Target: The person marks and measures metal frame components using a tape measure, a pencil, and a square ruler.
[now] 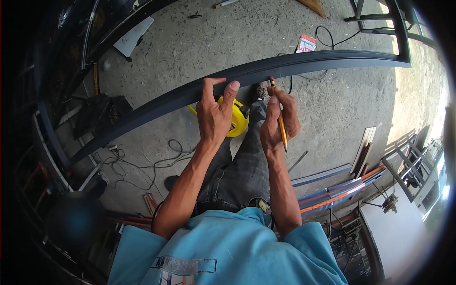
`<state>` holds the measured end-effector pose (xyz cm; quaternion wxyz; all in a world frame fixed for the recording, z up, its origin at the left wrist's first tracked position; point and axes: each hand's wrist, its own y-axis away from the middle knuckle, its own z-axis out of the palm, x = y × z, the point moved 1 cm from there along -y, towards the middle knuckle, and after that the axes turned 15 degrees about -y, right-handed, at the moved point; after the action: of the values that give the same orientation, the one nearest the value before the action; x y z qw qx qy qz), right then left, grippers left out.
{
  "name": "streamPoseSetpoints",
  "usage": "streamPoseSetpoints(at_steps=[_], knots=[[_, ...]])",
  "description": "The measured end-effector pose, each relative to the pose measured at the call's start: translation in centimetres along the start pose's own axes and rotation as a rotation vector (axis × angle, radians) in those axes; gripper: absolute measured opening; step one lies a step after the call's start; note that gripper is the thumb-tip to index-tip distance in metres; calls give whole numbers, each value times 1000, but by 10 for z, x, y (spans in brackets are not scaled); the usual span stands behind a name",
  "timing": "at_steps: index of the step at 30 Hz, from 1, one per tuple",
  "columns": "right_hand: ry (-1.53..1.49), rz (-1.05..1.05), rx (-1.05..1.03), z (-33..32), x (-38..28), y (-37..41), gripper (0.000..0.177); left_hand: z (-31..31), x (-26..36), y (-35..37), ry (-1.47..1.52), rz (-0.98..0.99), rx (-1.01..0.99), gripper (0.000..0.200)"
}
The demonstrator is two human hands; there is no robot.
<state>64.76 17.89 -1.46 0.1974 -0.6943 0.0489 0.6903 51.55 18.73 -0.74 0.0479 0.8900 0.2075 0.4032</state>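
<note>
My left hand (213,116) is closed around a yellow tape measure (241,122), which is partly hidden beneath it. Its thumb and index finger reach up to the near edge of a long dark metal bar (259,71). The other fingers are out of sight. To the right, my right hand (280,121) grips a yellow pencil (281,124) between thumb and fingers. The pencil's eraser end points up at the bar's edge, and its sharpened tip points down toward my body. The bar runs across in front of me, curved by the lens.
A red and white packet (307,43) and black cables lie on the concrete floor (190,47). More cable (128,164) coils at left. Metal lengths (332,192) are stacked at right, near a welded frame (411,166) and a white panel (394,232). Dark metalwork stands at far left.
</note>
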Motion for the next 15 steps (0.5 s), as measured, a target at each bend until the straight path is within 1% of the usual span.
streamPoseSetpoints(at_steps=[1,3,4,6,8,9,10,12,13,14,15], knots=[[75,36,-6,-2,-5,-5,16,1,0,0,9,16,19,52],[65,76,21,2,-4,-11,16,0,-1,1,19,26,34,50],[51,111,47,3,-3,-14,16,-1,-1,1,31,2,3,50],[82,87,9,0,-6,-13,16,-1,-1,1,45,-21,-25,51],[48,57,-45,-4,-6,-10,16,0,1,2,38,23,19,51],[90,51,-109,-8,-6,-11,15,0,1,1,41,21,21,51],[93,56,-112,-7,-7,-13,15,-2,3,1,36,-15,-13,51],[117,116,-48,-2,-8,-20,15,-2,2,2,30,-62,-44,51],[75,138,0,1,-8,-19,16,-2,3,2,20,-3,4,51],[71,139,-3,3,-8,-17,16,-2,3,1,9,56,54,51],[79,83,-15,5,-7,-12,15,-2,3,1,15,38,37,52]])
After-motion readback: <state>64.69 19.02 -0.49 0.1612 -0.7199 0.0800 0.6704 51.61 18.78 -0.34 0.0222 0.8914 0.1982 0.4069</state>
